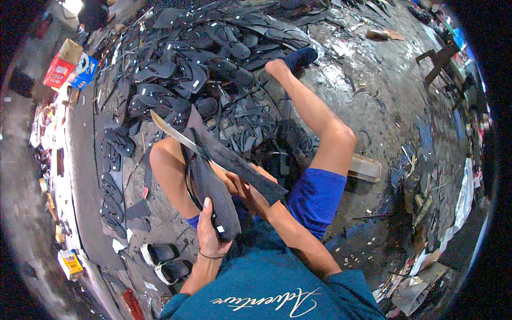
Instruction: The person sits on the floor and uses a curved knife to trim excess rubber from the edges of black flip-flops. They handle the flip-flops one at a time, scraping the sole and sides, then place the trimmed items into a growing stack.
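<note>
Mixed light, mostly dim. White light (73,7) burnt out beyond the floor's far left corner; pale strip (68,176) along the floor's left edge also overexposed. Floor (341,74) throws patchy glare toward its far right. Sandal pile (194,69) at far edge: dark, small highlights, detail sinking. Deep shadow between the legs. Knife blade (178,135) gleams; black sole (216,194) matte, fairly sharp. Rim: lines bowed, detail smeared, corners black, speckled.

The sandal (212,194) is black, its tag (220,229) white, the knife blade (173,130) silvery, the shorts (322,197) blue, the shirt (256,272) teal.
</note>
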### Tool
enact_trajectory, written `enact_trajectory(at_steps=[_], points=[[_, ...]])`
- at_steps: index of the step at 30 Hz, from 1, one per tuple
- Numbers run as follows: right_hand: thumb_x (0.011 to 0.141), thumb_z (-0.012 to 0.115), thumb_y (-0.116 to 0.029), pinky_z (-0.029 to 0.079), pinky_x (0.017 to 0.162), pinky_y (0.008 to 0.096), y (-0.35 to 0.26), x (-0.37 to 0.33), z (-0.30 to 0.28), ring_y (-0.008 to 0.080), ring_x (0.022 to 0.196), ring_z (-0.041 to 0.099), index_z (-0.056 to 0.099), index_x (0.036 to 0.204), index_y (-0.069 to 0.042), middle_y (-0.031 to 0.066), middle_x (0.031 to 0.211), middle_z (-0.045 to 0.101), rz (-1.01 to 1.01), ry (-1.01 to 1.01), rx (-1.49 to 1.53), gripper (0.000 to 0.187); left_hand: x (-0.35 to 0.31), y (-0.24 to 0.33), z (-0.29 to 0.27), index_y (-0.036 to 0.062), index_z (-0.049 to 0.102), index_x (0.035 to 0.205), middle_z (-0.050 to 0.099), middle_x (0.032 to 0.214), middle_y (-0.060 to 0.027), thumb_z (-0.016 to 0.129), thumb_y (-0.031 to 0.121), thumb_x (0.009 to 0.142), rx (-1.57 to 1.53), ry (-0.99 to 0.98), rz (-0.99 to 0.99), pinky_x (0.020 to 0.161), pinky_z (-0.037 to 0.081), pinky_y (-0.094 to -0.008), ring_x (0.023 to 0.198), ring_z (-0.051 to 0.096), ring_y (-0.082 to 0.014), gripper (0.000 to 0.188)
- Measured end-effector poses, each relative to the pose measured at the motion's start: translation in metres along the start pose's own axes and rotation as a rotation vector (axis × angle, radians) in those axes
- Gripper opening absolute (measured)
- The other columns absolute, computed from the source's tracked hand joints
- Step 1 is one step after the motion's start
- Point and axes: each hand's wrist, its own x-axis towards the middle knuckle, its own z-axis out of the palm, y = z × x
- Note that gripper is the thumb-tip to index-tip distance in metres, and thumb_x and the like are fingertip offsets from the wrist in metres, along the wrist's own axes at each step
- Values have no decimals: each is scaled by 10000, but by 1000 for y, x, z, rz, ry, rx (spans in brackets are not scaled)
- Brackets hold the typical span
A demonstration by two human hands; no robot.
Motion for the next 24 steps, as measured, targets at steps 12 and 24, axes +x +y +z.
enact_trajectory(at_steps=[12,24], points=[[845,697,-437,391,446,265,-68,56,-39,68,511,481,608,792,-56,-12,614,541,352,-333,534,394,-17,-8,-58,-50,390,1337,573,1213,-131,705,245,856,841,-260,107,1009,407,-354,1126,538,-209,646],[846,661,-69,527,763,328,-77,-37,-107,256,868,670,637,1113,-3,171,1024,673,-290,140,71,277,24,118,27,18,557,1119,643,855,-62,507,400,964,548,-286,443,613,544,-283,696,653,-167,415]])
